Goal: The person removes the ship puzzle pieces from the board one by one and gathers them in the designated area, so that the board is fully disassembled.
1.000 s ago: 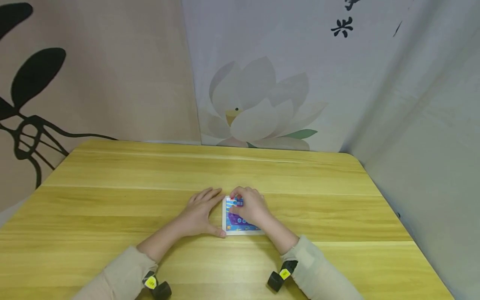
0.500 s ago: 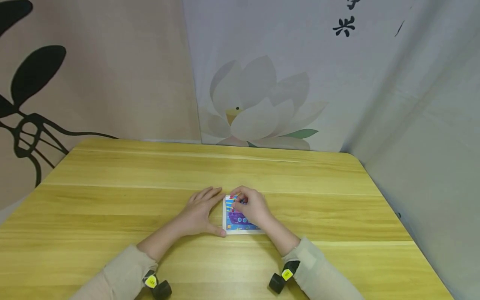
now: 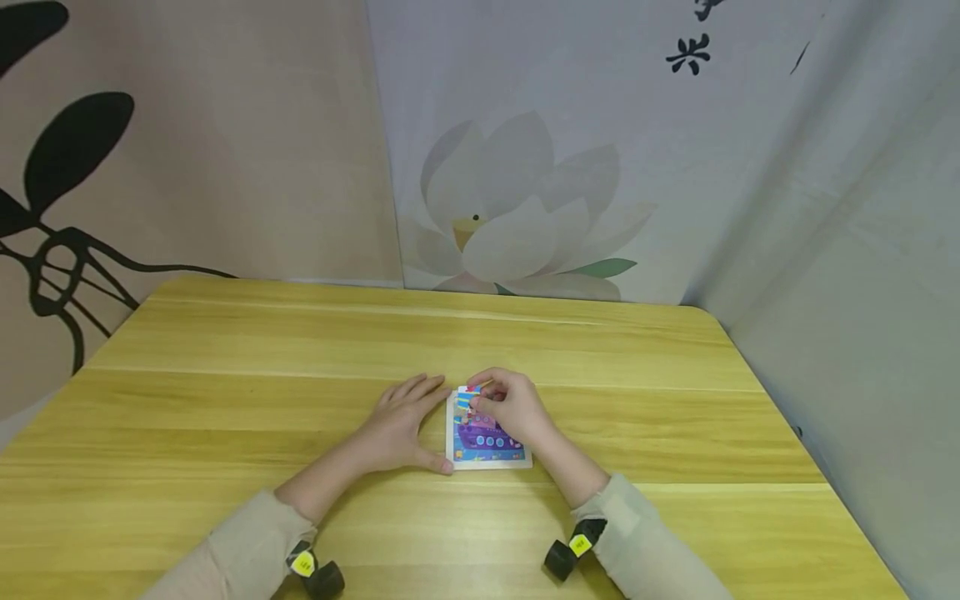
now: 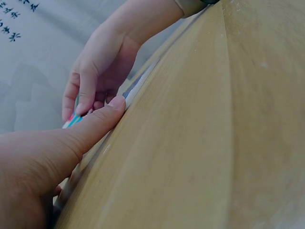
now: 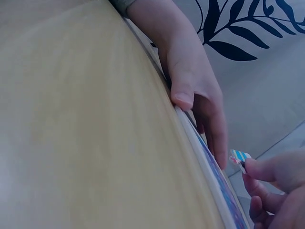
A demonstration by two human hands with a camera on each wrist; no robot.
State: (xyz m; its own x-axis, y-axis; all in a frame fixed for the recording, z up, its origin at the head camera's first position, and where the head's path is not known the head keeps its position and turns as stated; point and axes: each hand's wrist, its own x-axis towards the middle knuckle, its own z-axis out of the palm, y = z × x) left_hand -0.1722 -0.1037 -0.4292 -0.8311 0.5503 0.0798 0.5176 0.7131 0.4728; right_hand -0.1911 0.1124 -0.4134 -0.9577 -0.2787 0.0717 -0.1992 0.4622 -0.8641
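Note:
A small picture puzzle (image 3: 491,455) with a white border and a purple ship printed on it lies on the table. My right hand (image 3: 519,410) pinches a puzzle piece (image 3: 465,401) with blue and pale stripes between thumb and fingers, over the puzzle's upper left corner. In the right wrist view this piece (image 5: 240,156) is tilted and raised off the board. My left hand (image 3: 397,429) rests along the puzzle's left side, fingers spread and relaxed, its thumb touching the lower left corner. The right hand hides the upper right of the puzzle.
Around the puzzle stretches the wood-grain table (image 3: 300,333). A printed curtain (image 3: 525,167) hangs behind its far edge, and another cloth (image 3: 862,250) is at the right. Black wrist cameras (image 3: 561,560) sit at both cuffs.
My right hand has lifted slightly and shifted right, the striped piece now showing in its fingers. More of the ship picture is uncovered. My left hand has stayed put.

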